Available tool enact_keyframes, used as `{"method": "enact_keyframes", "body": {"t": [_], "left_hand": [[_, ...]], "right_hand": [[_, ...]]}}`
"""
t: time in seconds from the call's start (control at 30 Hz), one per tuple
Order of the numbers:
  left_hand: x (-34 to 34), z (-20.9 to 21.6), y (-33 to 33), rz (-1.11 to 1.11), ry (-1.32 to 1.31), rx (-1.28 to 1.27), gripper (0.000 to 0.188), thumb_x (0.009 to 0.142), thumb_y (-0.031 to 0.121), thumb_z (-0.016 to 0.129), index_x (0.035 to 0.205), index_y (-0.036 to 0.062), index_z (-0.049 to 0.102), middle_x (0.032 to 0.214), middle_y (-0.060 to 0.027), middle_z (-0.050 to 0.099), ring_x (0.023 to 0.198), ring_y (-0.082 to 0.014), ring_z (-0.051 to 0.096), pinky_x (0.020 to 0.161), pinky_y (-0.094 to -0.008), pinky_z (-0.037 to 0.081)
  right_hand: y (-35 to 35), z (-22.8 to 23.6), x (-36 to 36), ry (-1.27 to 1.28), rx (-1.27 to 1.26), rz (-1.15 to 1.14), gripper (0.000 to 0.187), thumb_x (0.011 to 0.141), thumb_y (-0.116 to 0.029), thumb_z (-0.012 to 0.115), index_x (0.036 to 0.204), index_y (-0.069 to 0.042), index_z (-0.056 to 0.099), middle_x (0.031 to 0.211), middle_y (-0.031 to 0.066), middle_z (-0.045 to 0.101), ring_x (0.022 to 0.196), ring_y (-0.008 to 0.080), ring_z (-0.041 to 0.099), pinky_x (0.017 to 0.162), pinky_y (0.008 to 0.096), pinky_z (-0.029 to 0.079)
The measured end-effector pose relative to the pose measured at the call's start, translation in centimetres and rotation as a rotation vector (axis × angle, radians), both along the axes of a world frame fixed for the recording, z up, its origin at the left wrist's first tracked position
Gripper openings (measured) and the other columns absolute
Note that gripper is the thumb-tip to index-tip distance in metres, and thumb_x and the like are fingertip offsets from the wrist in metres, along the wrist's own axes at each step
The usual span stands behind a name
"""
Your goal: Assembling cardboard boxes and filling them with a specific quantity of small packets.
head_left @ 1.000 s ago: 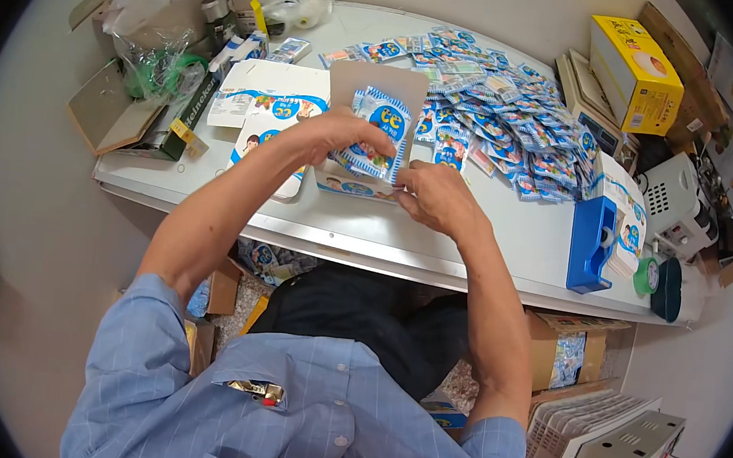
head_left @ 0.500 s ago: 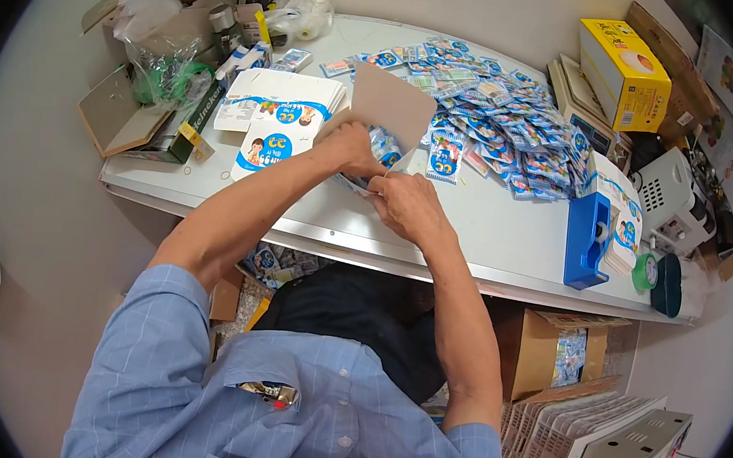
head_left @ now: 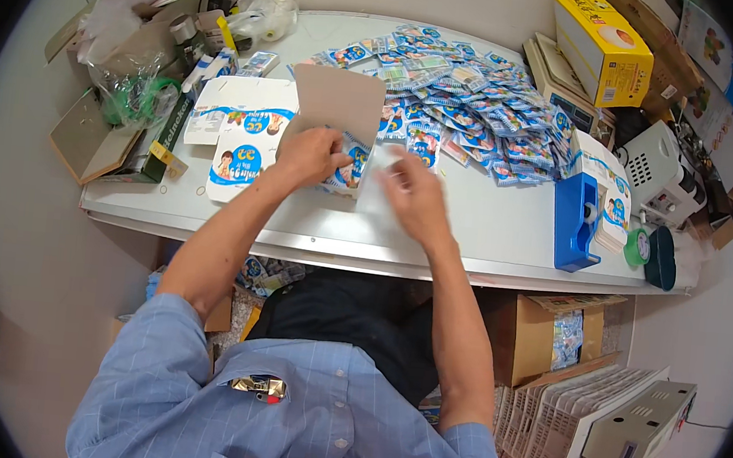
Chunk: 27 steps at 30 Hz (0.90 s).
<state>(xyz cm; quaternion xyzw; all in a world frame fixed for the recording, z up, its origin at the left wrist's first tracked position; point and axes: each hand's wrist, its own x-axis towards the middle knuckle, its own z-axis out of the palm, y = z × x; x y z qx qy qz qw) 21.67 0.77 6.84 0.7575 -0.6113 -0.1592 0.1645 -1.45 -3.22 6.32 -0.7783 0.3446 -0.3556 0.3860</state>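
In front of me stands a small carton (head_left: 335, 108) with its plain grey-brown flap raised and several blue-and-white packets (head_left: 353, 168) inside. My left hand (head_left: 310, 158) grips the carton at its left side, fingers curled over the edge. Just right of the carton, apart from it, is my right hand (head_left: 411, 194). Motion blurs its fingers, so I cannot see whether they hold anything. Behind it spreads a large heap of blue-and-white packets (head_left: 482, 108). Flattened printed cartons (head_left: 237, 161) lie stacked to the left of my left hand.
A blue tape dispenser (head_left: 572, 225) and more folded cartons (head_left: 608, 202) stand at the right. Behind them are a yellow box (head_left: 604, 53) and a white device (head_left: 663, 172). Plastic bags and boxes crowd the far left, including a green open box (head_left: 151, 145).
My right hand has come away from the carton's front edge and moved right. The carton stands more upright, its packets more visible. My left hand has shifted to the carton's left side.
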Motion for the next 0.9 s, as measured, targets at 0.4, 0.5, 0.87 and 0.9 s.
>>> {"method": "enact_keyframes", "body": {"t": [0.4, 0.5, 0.87, 0.9], "left_hand": [[-1.8, 0.1, 2.1, 0.146, 0.074, -0.044, 0.03, 0.086, 0.032, 0.081, 0.082, 0.0063, 0.065, 0.086, -0.0143, 0.07, 0.083, -0.0345, 0.069, 0.069, -0.0476, 0.051], [-1.7, 0.4, 3.0, 0.125, 0.095, -0.058, 0.03, 0.086, 0.03, 0.08, 0.082, 0.0053, 0.065, 0.086, -0.0155, 0.069, 0.082, -0.0367, 0.068, 0.069, -0.0488, 0.051], [-3.2, -0.1, 4.3, 0.162, 0.043, -0.195, 0.028, 0.085, 0.026, 0.081, 0.084, 0.005, 0.062, 0.085, -0.0161, 0.064, 0.079, -0.0369, 0.065, 0.067, -0.0485, 0.05], [-3.2, -0.1, 4.4, 0.169, 0.054, -0.193, 0.028, 0.085, 0.026, 0.081, 0.084, 0.0053, 0.062, 0.085, -0.016, 0.064, 0.08, -0.0369, 0.066, 0.067, -0.0485, 0.05]], "right_hand": [[-10.4, -5.6, 0.9, 0.476, -0.019, -0.513, 0.039, 0.082, -0.036, 0.083, 0.092, 0.0, 0.07, 0.086, 0.0178, 0.071, 0.084, 0.0327, 0.071, 0.075, 0.0467, 0.056], [-10.0, -4.0, 0.2, -0.229, 0.547, -0.412, 0.028, 0.081, -0.018, 0.086, 0.092, 0.001, 0.068, 0.089, 0.0065, 0.069, 0.08, 0.0108, 0.062, 0.067, 0.0302, 0.05], [-11.6, -1.3, 13.0, 0.581, 0.109, -0.538, 0.062, 0.069, -0.037, 0.089, 0.11, 0.004, 0.067, 0.111, 0.0234, 0.071, 0.106, 0.039, 0.069, 0.093, 0.0491, 0.055], [-11.6, -1.1, 13.3, 0.632, 0.058, -0.54, 0.056, 0.071, -0.031, 0.088, 0.11, 0.003, 0.067, 0.114, 0.0219, 0.069, 0.111, 0.0378, 0.066, 0.093, 0.0462, 0.056]]}}
